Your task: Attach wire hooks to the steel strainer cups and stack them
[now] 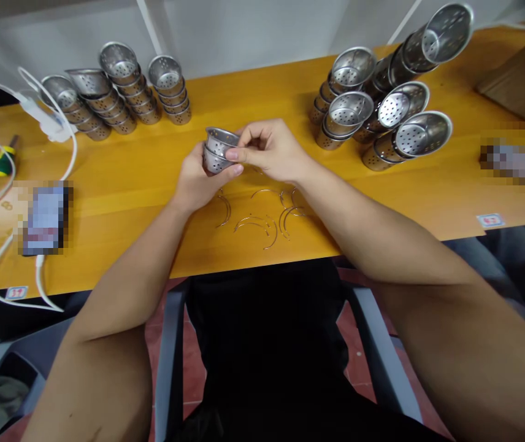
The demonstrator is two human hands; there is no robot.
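Two perforated metal cups (pixel 219 147), one seated in the other, are held above the table, tilted slightly. My left hand (pixel 200 175) wraps round them from the left and below, its thumb along the lower cup. My right hand (pixel 269 147) is closed at their right side, thumb against the cup wall and fingers curled. Whether a small piece is also pinched in those fingers cannot be seen. Below the hands lie several thin curved metal wires (pixel 265 224) on the yellow table.
Stacks of perforated cups (pixel 127 80) stand at the back left, with more stacks (pixel 384 110) at the back right. A phone (pixel 44 218) on a white cable (pixel 76 150) lies left, near a screwdriver (pixel 5 159). A cardboard box (pixel 520 80) and a blurred-out object (pixel 522 162) are far right.
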